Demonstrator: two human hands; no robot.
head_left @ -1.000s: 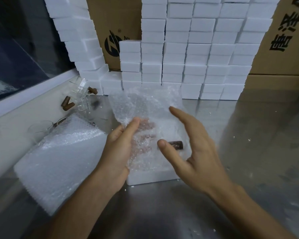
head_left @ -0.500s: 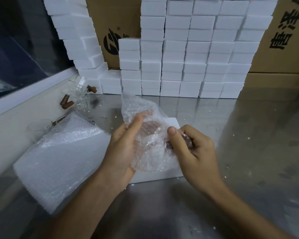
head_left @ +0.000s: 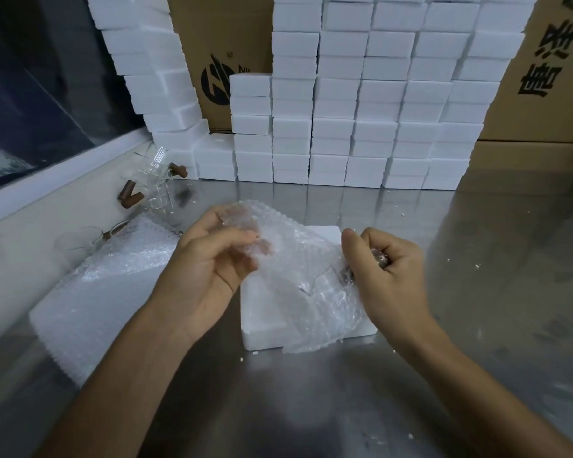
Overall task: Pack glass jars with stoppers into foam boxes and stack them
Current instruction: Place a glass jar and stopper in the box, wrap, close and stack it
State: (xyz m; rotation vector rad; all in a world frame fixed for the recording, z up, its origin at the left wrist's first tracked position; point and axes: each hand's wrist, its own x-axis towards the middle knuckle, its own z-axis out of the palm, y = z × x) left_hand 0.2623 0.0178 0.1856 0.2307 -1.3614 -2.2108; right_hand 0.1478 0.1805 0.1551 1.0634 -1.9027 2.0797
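My hands have drawn apart since half a second ago, left hand (head_left: 209,266) pinching the bubble wrap (head_left: 298,276), right hand (head_left: 389,276) gripping the wrapped jar's stopper (head_left: 379,257) end over the near foam box (head_left: 262,312), wrapping nearly done.

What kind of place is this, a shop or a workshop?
Most likely a packing station in a warehouse or small factory: white foam boxes stacked against printed cardboard cartons, a steel table, and bubble wrap in the worker's hands.

Illumination moderate and even; soft glare on the metal surface (head_left: 477,226) reflecting the foam box stacks (head_left: 361,104); wide-angle distortion bends the frame edges; lower foreground soft and dim; shadows diffuse.
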